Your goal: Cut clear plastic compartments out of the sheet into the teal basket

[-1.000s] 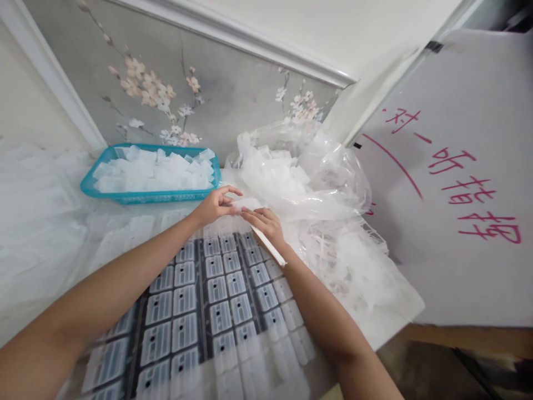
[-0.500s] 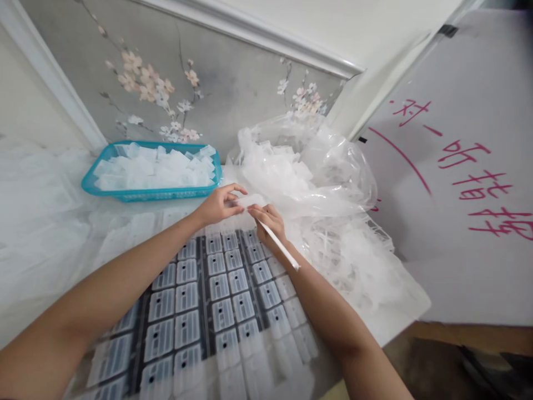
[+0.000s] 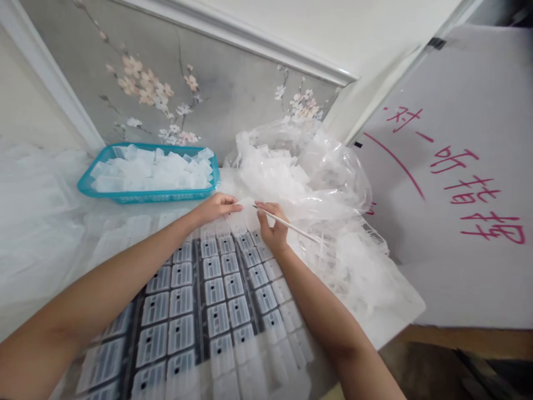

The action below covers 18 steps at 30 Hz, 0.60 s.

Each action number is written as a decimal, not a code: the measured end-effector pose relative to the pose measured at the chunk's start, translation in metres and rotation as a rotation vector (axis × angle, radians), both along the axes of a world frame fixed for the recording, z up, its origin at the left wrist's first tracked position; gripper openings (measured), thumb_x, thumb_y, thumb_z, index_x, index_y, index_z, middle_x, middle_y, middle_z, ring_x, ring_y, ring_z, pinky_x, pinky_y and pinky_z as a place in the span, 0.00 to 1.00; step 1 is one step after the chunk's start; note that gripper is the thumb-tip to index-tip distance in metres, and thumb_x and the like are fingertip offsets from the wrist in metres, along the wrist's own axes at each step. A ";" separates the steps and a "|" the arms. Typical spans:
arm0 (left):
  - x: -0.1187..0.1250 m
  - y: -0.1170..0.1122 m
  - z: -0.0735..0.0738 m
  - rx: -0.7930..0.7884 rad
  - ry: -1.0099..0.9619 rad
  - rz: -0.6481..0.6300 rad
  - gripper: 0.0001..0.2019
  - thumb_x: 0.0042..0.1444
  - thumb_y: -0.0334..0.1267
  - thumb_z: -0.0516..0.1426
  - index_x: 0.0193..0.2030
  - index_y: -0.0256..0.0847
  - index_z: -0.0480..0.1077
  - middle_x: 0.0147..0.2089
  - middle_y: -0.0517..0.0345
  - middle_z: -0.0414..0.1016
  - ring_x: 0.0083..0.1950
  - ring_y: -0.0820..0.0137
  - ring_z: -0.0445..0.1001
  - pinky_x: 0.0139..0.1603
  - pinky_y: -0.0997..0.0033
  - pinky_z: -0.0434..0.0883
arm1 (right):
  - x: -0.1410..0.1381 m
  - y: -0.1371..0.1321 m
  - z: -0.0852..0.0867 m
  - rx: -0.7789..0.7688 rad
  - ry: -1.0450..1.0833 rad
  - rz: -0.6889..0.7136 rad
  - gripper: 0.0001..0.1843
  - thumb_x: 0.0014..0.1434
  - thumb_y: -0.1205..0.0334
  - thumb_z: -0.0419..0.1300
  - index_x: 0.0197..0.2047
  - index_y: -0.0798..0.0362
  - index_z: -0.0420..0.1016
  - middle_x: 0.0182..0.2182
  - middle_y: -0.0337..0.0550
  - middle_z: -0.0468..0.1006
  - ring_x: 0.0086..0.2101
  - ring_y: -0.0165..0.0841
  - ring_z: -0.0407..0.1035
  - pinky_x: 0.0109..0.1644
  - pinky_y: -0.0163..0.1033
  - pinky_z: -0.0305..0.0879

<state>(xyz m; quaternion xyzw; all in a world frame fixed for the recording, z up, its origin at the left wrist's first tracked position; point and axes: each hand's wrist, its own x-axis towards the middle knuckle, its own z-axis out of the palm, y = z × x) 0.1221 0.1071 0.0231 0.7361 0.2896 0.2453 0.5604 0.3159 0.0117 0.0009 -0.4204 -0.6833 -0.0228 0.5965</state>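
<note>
— So, what filled most of the frame?

— A sheet of clear moulded plastic pieces [image 3: 216,311] covered the lower centre, laid in rows over a dark backing. To the right, from the centre toward the right edge, sat a crumpled clear plastic bag [image 3: 316,183] with more translucent pieces inside, and lacy white plastic scrap [image 3: 358,266] spread below it. A white board with red writing [image 3: 458,183] took the whole right side.

— And upper left?

— A teal basket [image 3: 145,195] heaped with loose clear pieces stood against the flowered wall panel [image 3: 187,94].

— Where were the hands?

— Both met at the middle of the frame, at the far end of the sheet. The left hand [image 3: 216,207] lay nearly flat, fingers pressing on a small clear plastic piece [image 3: 245,205] at the sheet's top edge — touching it, not wrapped around it. The right hand [image 3: 270,228] was just beside it, pinching a thin white stick [image 3: 287,224] between thumb and fingers.

— How did the stick lie?

— Slanted, its tip at the small piece, its tail pointing right over the scrap.
</note>
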 end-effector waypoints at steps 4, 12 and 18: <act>-0.001 -0.001 -0.002 0.047 -0.030 0.018 0.18 0.52 0.51 0.62 0.28 0.34 0.73 0.21 0.62 0.65 0.23 0.76 0.61 0.24 0.76 0.56 | -0.002 0.000 -0.001 0.008 -0.034 0.064 0.10 0.64 0.64 0.57 0.47 0.48 0.77 0.43 0.47 0.82 0.43 0.37 0.75 0.48 0.48 0.75; 0.000 -0.002 -0.006 0.043 -0.030 0.050 0.19 0.53 0.51 0.60 0.28 0.34 0.72 0.20 0.62 0.65 0.21 0.77 0.59 0.22 0.76 0.54 | -0.003 -0.001 0.000 -0.028 -0.073 0.094 0.09 0.64 0.64 0.58 0.45 0.48 0.78 0.43 0.47 0.83 0.44 0.38 0.76 0.49 0.50 0.74; 0.000 -0.003 -0.005 0.041 -0.035 0.055 0.18 0.53 0.50 0.60 0.26 0.34 0.71 0.20 0.63 0.63 0.21 0.77 0.59 0.22 0.76 0.53 | -0.003 0.001 -0.001 -0.026 -0.082 0.114 0.09 0.64 0.66 0.58 0.46 0.48 0.78 0.44 0.46 0.83 0.45 0.38 0.76 0.50 0.50 0.74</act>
